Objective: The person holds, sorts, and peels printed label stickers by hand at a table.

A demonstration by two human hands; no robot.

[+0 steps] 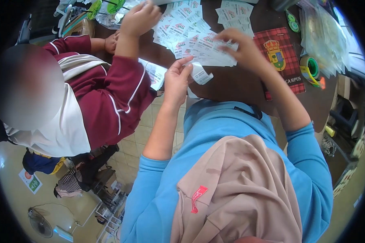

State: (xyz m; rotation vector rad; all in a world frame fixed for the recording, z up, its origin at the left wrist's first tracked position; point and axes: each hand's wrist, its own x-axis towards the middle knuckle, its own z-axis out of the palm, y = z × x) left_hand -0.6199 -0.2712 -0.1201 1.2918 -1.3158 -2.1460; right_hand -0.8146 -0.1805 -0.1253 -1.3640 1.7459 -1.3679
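My left hand pinches a curled white paper label strip between thumb and fingers, just in front of the table's edge. Printed labels with red logos lie spread and overlapping beyond it. Over the right end of these labels is my right hand, its fingers apart and nothing visible between them. Whether its fingertips touch the paper, I cannot tell. Another group of labels lies farther back on the dark table.
On the left sits a person in a maroon top, one hand raised near the labels. A red plaid book, a tape roll and plastic bags lie at the right. More printed paper rests by the person's arm.
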